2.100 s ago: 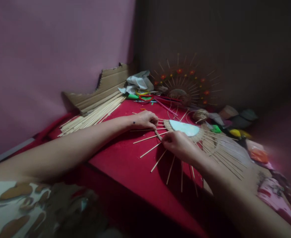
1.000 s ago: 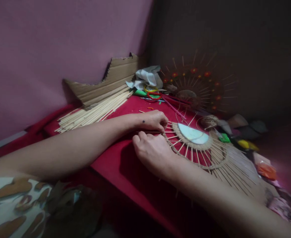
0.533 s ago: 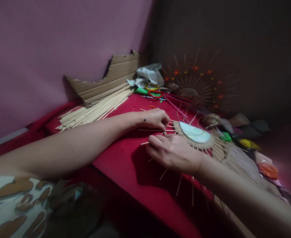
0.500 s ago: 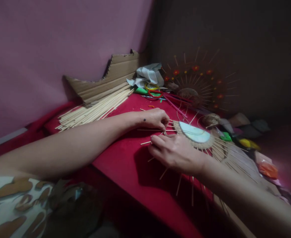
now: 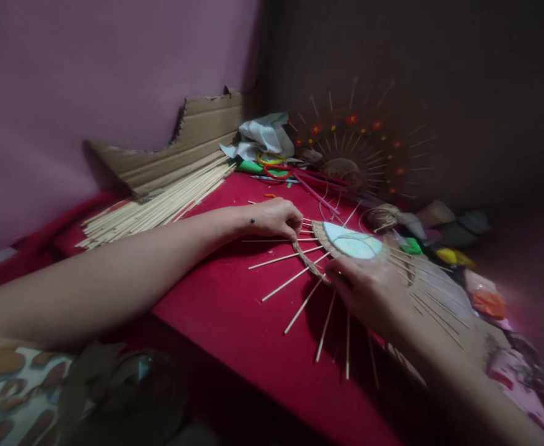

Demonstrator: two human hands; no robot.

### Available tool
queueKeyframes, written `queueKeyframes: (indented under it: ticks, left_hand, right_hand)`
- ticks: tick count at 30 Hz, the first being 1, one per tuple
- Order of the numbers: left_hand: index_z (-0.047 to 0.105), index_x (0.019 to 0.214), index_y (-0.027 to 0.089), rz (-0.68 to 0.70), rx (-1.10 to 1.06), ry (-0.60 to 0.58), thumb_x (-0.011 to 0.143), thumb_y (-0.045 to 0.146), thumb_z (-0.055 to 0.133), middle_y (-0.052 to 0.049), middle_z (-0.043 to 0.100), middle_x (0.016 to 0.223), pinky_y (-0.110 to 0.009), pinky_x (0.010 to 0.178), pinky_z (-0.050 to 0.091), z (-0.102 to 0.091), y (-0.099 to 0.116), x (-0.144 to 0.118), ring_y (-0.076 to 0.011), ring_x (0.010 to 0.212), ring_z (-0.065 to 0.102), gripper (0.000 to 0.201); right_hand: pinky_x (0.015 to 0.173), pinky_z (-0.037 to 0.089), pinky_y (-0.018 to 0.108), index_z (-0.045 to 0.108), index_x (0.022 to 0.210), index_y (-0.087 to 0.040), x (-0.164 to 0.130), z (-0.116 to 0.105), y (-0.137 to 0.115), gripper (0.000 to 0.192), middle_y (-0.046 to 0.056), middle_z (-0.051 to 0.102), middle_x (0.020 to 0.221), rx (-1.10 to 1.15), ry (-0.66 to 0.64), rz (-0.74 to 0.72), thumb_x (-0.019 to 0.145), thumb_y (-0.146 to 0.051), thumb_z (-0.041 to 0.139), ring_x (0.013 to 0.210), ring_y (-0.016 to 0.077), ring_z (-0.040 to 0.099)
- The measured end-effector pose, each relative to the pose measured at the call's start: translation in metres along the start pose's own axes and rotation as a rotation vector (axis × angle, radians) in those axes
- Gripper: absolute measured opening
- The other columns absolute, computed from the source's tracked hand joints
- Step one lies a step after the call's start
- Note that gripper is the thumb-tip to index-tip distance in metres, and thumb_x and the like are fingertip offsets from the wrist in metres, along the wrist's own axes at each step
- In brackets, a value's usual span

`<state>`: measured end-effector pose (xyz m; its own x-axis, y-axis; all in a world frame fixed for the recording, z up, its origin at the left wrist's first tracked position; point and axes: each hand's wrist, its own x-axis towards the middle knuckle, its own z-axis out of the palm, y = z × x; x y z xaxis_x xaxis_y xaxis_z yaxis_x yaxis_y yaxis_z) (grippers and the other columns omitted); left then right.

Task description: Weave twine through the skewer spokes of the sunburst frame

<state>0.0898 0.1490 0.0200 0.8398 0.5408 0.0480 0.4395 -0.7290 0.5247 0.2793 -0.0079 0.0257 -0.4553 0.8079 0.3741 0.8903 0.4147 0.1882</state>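
A round mirror (image 5: 351, 242) rimmed with twine lies flat on the red cloth (image 5: 225, 297), thin wooden sticks (image 5: 299, 275) fanning out from under it towards the near edge of the table. The left hand (image 5: 276, 218) rests at the mirror's far-left rim, fingers curled down and pinched together on the sticks there. The right hand (image 5: 371, 291) lies on the near rim of the mirror, fingers bent onto the twine (image 5: 307, 259) band; whether it grips the band or only presses it cannot be told. The stick tips stop short of the cloth's front edge, and a bare stretch of red lies to the left of the fan. Farther back, a loose bundle of sticks (image 5: 155, 207) lies along a torn cardboard sheet (image 5: 179, 148) against the pink wall (image 5: 90, 74). A finished sunburst piece (image 5: 355, 155) leans in the dark corner, with a twine ball (image 5: 380, 217) just beside the mirror.
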Motion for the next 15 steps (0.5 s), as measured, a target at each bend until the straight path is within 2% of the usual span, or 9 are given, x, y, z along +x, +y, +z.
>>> queueKeyframes:
  ticks: [3,9,15]
  left_hand:
    - [0.069,0.077,0.015,-0.008,0.01,-0.001,0.071,0.022,0.066,0.0,0.064,0.071,-0.022,0.061,0.033,-0.002,0.003,-0.001,-0.011,0.066,0.053,0.01]
    - [0.07,0.081,0.014,-0.008,-0.032,-0.021,0.074,0.027,0.062,-0.001,0.063,0.072,-0.024,0.064,0.036,-0.006,0.002,-0.003,-0.0117,0.068,0.053,0.017]
    - [0.069,0.082,0.012,-0.002,-0.13,0.211,0.077,0.029,0.055,-0.002,0.067,0.076,-0.024,0.069,0.043,-0.018,0.001,-0.01,-0.0123,0.071,0.058,0.022]
  right_hand:
    - [0.051,0.028,0.024,0.068,0.079,-0.02,-0.008,0.002,0.002,0.015,0.0,0.067,0.063,0.049,-0.051,0.037,0.087,-0.025,0.055,0.054,0.0129,0.058]
    - [0.056,0.035,0.023,0.067,0.084,-0.02,-0.013,0.005,-0.003,0.017,0.001,0.071,0.074,0.203,-0.163,0.098,0.088,-0.022,0.051,0.062,0.013,0.063]
    - [0.056,0.036,0.024,0.066,0.086,-0.018,-0.014,0.005,-0.004,0.019,0.002,0.07,0.075,0.248,-0.197,0.112,0.09,-0.021,0.048,0.065,0.0135,0.064]
